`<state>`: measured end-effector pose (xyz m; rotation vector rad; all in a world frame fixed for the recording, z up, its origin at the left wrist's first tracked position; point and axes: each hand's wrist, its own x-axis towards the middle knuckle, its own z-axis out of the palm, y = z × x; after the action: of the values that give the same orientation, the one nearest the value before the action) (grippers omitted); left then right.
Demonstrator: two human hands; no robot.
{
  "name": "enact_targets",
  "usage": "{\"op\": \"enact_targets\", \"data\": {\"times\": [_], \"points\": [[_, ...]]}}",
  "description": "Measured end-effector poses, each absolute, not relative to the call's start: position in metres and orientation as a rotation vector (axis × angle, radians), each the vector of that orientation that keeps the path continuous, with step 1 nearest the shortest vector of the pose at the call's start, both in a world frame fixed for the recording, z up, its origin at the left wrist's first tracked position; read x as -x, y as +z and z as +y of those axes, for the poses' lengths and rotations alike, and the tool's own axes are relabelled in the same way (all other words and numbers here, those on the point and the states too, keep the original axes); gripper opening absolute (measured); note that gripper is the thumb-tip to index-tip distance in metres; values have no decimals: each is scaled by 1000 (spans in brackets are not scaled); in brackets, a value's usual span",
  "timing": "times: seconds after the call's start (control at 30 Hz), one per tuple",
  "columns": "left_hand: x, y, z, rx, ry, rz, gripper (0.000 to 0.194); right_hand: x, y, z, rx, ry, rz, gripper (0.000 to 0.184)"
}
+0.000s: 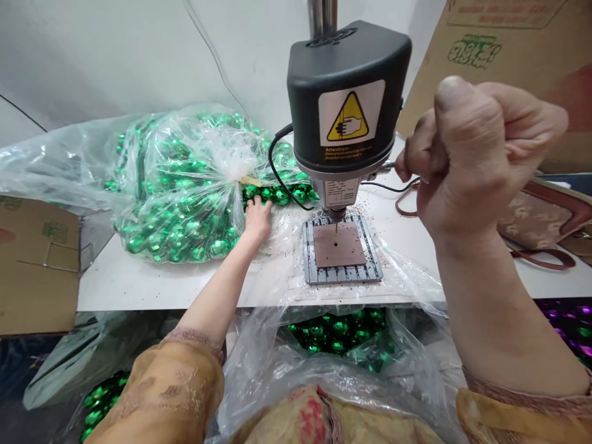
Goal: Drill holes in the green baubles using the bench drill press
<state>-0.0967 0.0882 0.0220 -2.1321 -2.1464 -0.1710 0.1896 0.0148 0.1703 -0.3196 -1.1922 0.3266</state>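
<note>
Left hand [259,217] seen partly open, fingers loosely curled; green beads [279,196] touched just beside the tied clear bag [185,145] on the bench [139,287]. Right hand [476,151] closed in a fist, lever [387,166] gripped. Counted: one drill press [349,92], one brown board [349,254], one slotted metal base [342,276]; beads too many to be counted. Beads are faceted and shiny. Drill press is black-topped, marked with a yellow warning triangle; board is pierced by a dark hole, strewn with specks.

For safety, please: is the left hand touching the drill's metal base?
Apart: the head view shows a clear gap between the left hand and metal base.
</note>
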Motion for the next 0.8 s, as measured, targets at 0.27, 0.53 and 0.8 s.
{"op": "enact_targets", "data": {"times": [0.27, 0.53, 0.8], "points": [[100, 22, 71, 2316, -535, -2154, 47, -184, 173, 14, 300, 330, -1157, 46], [33, 20, 10, 2505, -2166, -2534, 52, -190, 173, 13, 291, 406, -1219, 47], [0, 3, 1, 2650, -2120, -2231, 52, -189, 176, 8, 336, 435, -1212, 52]]}}
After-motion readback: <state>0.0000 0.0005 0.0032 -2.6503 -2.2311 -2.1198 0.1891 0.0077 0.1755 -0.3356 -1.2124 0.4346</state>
